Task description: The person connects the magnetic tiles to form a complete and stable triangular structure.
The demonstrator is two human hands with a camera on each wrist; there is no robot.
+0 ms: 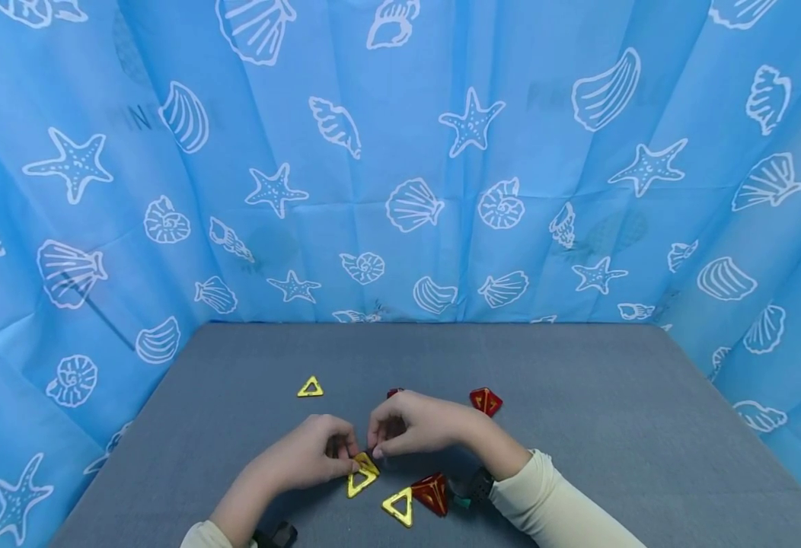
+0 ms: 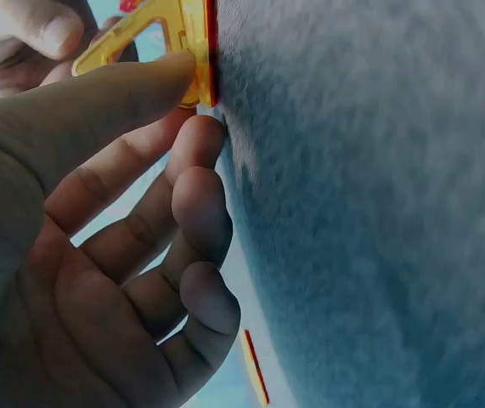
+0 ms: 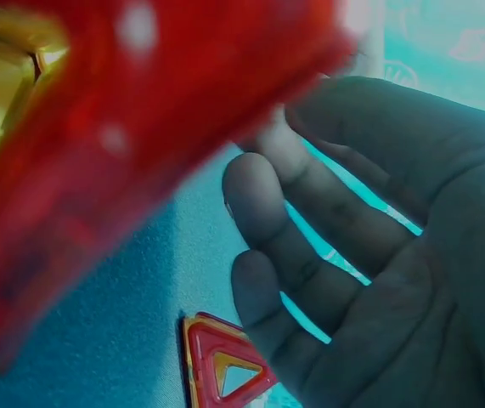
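Note:
Two joined yellow triangular magnetic tiles (image 1: 362, 481) are at the front middle of the table, one flat and the other raised at an angle. My left hand (image 1: 307, 457) pinches them, its thumb pressed on the yellow frame (image 2: 167, 17) in the left wrist view. From the other side, my right hand (image 1: 424, 426) pinches the corner of the raised tile between thumb and finger. In the right wrist view that contact is hidden behind a blurred red tile shape (image 3: 183, 93) close to the camera. Below my right hand, a red tile pyramid (image 1: 432, 493) touches another flat yellow triangle (image 1: 400, 506).
A single yellow triangle (image 1: 311, 387) lies farther back on the left of the grey table (image 1: 579, 426). A red and yellow tile piece (image 1: 486, 401) sits back right. Another red piece (image 1: 394, 393) is partly hidden behind my right hand. A blue shell-patterned curtain (image 1: 400, 167) surrounds the table.

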